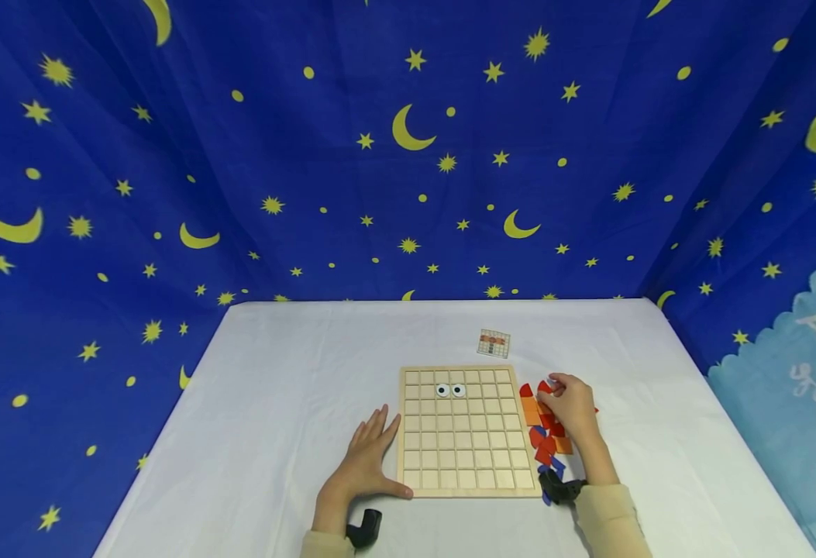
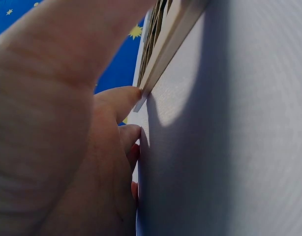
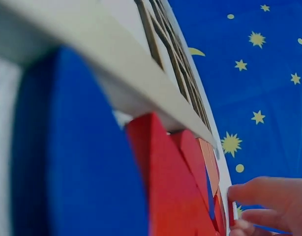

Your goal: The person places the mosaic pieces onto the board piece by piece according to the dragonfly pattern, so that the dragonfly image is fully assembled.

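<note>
A square wooden grid board (image 1: 470, 493) lies on the table, with two round white eye pieces (image 1: 458, 390) in one of its upper rows. My left hand (image 1: 364, 463) is spread at the board's left side, thumb at the lower left corner and index fingertip against the edge; the left wrist view shows this hand (image 2: 87, 142) beside the board's rim (image 2: 163, 54). Over the far end of a pile of coloured pieces, my right hand (image 1: 571, 403) pinches a small red piece (image 3: 231, 211) between finger and thumb. Its exact shape is mostly hidden.
Flat red, orange (image 1: 531, 411) and blue (image 1: 557, 467) pieces lie loosely along the board's right edge. Behind the board is a small pattern card (image 1: 494, 343). A white cloth (image 1: 296, 372) covers the table, and a blue star-patterned curtain (image 1: 338, 170) hangs around it.
</note>
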The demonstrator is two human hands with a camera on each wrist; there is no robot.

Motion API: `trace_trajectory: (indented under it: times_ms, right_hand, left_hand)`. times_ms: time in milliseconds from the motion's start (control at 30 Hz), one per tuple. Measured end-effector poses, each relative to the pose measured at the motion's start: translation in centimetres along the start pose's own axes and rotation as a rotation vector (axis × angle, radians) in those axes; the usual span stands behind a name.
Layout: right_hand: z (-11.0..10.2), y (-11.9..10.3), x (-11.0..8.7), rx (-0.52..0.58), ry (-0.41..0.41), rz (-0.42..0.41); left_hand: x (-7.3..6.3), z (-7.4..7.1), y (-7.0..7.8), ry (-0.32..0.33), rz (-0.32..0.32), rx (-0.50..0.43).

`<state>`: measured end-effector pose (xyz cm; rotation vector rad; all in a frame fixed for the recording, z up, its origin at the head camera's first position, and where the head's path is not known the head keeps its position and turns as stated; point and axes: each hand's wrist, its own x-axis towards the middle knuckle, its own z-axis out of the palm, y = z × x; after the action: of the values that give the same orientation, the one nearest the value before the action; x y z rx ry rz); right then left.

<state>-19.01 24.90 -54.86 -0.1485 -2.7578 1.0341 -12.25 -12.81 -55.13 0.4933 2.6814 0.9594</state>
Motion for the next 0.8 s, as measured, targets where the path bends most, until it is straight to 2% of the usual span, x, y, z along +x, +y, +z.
trace_trajectory:
  times_ms: [267, 467, 800]
  right_hand:
    - [-0.7, -1.8, -0.4, 0.071, 0.085, -0.051]
    - [-0.5, -3.9, -0.7, 0.133, 0.051, -0.054]
    - [1.8, -6.4, -1.4, 0.174, 0.000, -0.130]
  left_hand:
    - [0.0, 0.0, 0.0, -0.005, 0.005, 0.002]
    - [-0.1, 0.0, 0.0, -0.008, -0.005, 0.003]
    - [-0.1, -0.2, 0.1, -0.011, -0.006, -0.010]
